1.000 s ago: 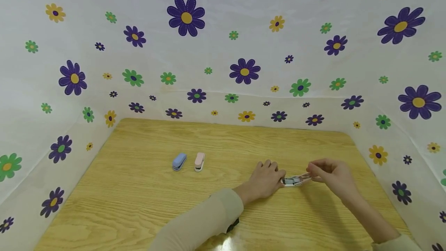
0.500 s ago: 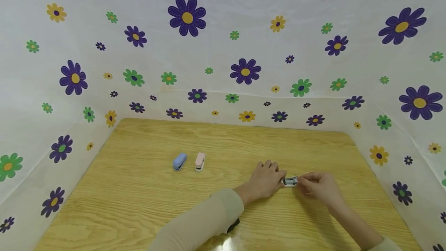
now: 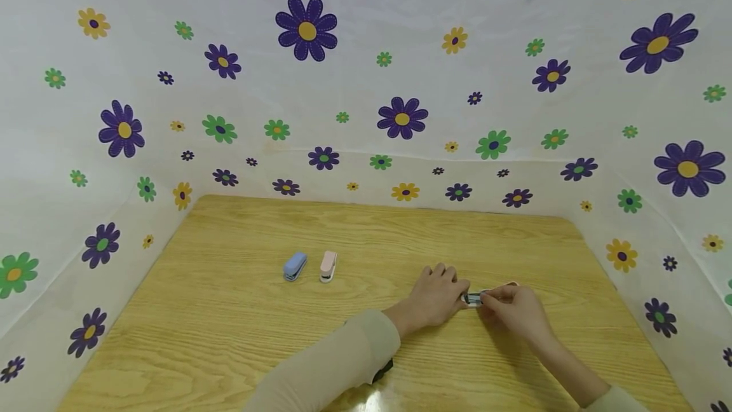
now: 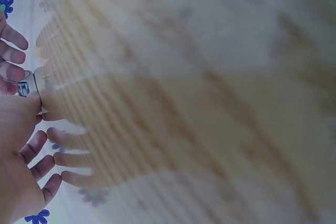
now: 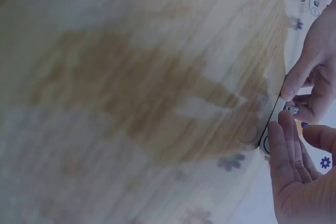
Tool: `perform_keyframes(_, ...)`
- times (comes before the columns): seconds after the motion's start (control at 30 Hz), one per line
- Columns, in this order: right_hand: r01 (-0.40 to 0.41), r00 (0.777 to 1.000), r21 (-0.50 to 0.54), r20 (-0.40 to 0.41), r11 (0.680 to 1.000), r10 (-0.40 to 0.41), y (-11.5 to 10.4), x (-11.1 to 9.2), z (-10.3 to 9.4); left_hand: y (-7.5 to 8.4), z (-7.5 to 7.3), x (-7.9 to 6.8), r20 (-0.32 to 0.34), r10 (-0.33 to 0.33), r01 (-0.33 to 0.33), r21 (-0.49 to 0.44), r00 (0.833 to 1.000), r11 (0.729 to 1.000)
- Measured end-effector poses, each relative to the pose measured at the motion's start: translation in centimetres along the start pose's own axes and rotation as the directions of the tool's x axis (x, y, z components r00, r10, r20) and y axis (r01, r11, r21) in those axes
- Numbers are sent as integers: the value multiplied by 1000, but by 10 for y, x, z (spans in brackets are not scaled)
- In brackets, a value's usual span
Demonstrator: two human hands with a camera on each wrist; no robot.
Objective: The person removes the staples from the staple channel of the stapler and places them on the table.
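A small stapler (image 3: 473,299) lies on the table, its pale body folded out to show the metal staple channel. My left hand (image 3: 436,295) grips the stapler's left end with thumb and fingertips. From the other side my right hand (image 3: 517,313) reaches in, with thumb and index finger pinching at the channel and covering most of the right end. In the right wrist view, metal stapler parts (image 5: 291,109) show between the left fingers and the right fingertips. The left wrist view shows the left hand (image 4: 18,145) below the right hand (image 4: 11,51) at the stapler.
A blue mini stapler (image 3: 295,266) and a pink mini stapler (image 3: 328,266) stand side by side left of the hands. The wooden table (image 3: 240,336) is enclosed by a white flower-printed sheet (image 3: 354,37) at the back and both sides.
My right hand has let go of the stapler's raised pinkish part and moved left and slightly down to the staple channel. My left hand has stayed in place.
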State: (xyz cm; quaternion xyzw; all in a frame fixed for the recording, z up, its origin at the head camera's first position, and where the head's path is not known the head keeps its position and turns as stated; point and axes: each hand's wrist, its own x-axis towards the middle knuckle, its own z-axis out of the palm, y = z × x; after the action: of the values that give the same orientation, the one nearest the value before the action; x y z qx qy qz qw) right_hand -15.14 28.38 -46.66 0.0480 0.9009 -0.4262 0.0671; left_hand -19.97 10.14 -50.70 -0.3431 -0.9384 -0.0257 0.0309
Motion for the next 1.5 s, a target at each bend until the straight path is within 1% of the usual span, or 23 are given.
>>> perform_keyframes(0.2, 38, 999, -60, -12, 997, -39, -4, 1, 0, -1, 2, 0, 4, -2, 2, -3, 1000, 1000)
perform_keyframes(0.33, 41, 999, -61, -8, 997, -42, -5, 1, 2, -1, 2, 0, 6, -4, 4, 2, 1000, 1000)
perform_keyframes(0.5, 35, 999, -30, 6, 999, -34, -6, 2, 4, -2, 2, 0, 14, -8, 8, 3, 1000, 1000)
perform_keyframes(0.7, 21, 1000, 2, 9, 1000, -21, -6, 4, 6, -3, 3, 1, 6, -5, 5, 9, 1000, 1000)
perform_keyframes(0.9, -34, 999, 113, 24, 993, 31, -6, 4, 7, -2, 2, 0, 4, -9, 9, 14, 1000, 1000)
perform_keyframes(1.13, -112, 993, 220, 50, 969, 103, -3, 4, 6, 0, 0, -2, 15, -3, 3, -1, 1000, 1000)
perform_keyframes(1.2, -125, 992, 231, 57, 965, 115, -3, 5, 7, 1, -2, -3, 15, -1, 1, 0, 1000, 1000)
perform_keyframes(1.5, -116, 992, 226, 66, 967, 104, -6, 6, 8, 0, -3, -2, 6, 4, -4, 11, 1000, 1000)
